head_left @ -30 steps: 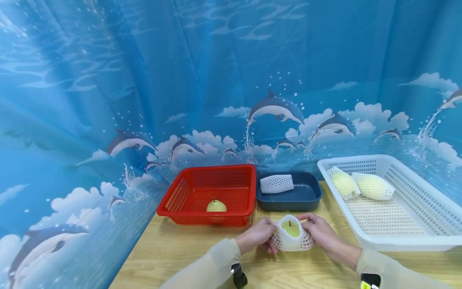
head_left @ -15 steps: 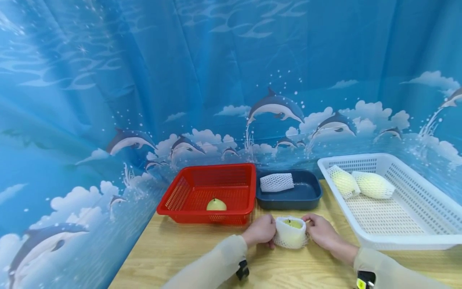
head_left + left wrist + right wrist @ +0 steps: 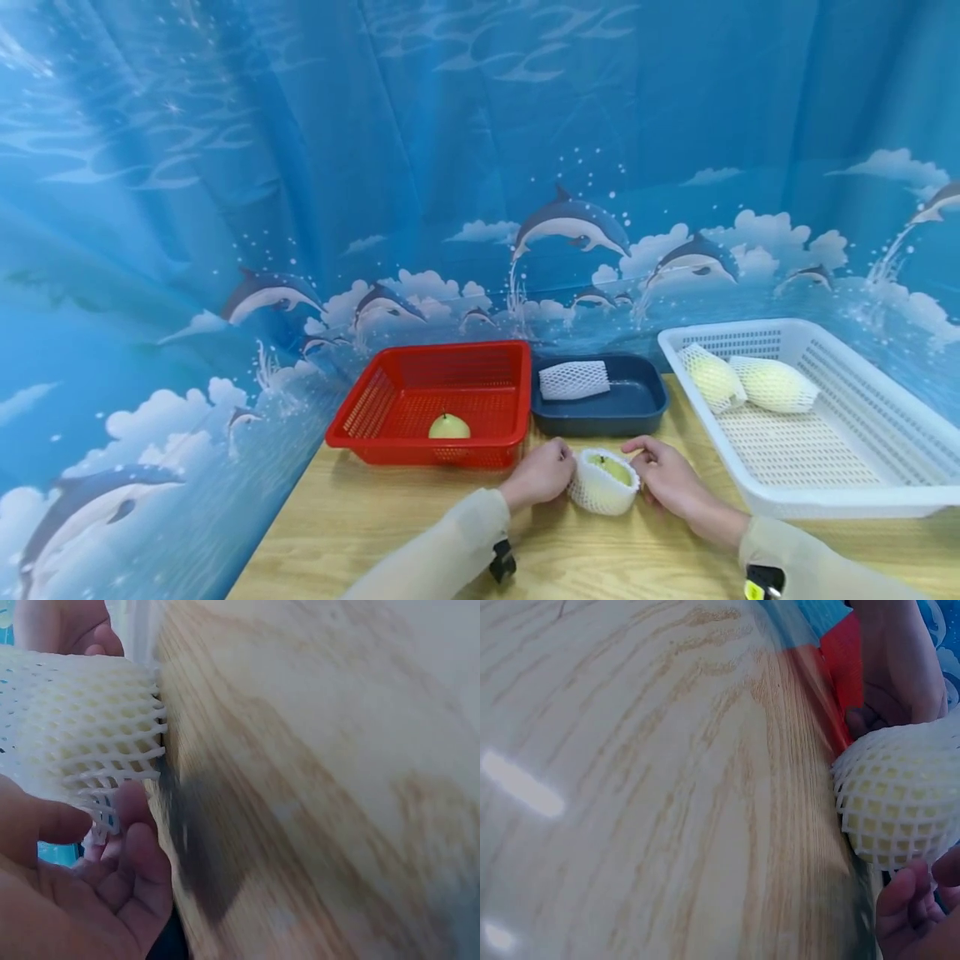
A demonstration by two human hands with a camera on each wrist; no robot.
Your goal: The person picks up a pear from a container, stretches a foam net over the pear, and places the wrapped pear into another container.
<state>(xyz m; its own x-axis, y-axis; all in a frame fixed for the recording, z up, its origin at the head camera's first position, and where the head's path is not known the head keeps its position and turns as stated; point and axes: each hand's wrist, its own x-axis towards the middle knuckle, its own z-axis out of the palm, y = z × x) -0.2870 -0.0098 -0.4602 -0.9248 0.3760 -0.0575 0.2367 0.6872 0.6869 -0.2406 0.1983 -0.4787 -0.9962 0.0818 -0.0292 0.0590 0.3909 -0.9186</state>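
Half-hidden pear (image 3: 617, 469), foam net (image 3: 598, 495) in left hand (image 3: 538, 475), grip of right hand (image 3: 670, 478) unclear

Left hand (image 3: 75, 892) pinches one edge of white foam net (image 3: 90, 727); right hand (image 3: 64, 626) opposite; wood-grain surface (image 3: 315, 787) alongside

A floor-to-ceiling-style sweep of blue fabric curtain (image 3: 450, 150), printed with leaping blue-grey dolphins (image 3: 562, 212) and puffy white clouds (image 3: 757, 258), fills the background, its cloth falling in soft folds behind and to the left of a pale, wood-grained table (image 3: 322, 517). Bright white light reflections (image 3: 523, 785) gleam on the table's glossy surface, seen from the right wrist.
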